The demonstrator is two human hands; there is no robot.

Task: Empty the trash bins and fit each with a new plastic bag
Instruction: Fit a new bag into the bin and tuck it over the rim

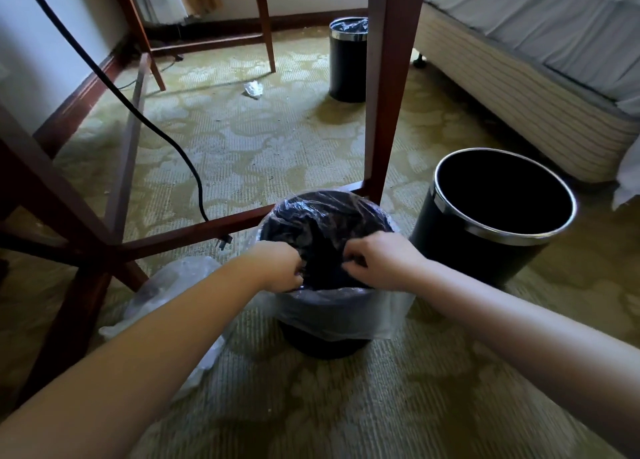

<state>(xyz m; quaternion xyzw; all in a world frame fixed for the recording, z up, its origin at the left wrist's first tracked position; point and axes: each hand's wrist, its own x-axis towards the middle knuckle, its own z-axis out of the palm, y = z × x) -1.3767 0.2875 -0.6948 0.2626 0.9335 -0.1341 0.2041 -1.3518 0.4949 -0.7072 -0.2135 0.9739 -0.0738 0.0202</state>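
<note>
I'm pinching the clear bag [346, 311] at the near rim of the bin [325, 346] on the carpet [381, 406], left grip [280, 268] and right grip [377, 263] both holding plastic; unlined bin [491, 216] just right.

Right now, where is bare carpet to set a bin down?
Free: the carpet between the cable, the crumpled paper and the table leg, and the strip in front of the lined bin. Crowded around that bin: loose bag left, empty bin right, rail behind.

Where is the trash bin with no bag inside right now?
In the head view, the bare bin stands on the carpet at the right, between the table leg and the bed, beside the near bin with the plastic bag.
</note>
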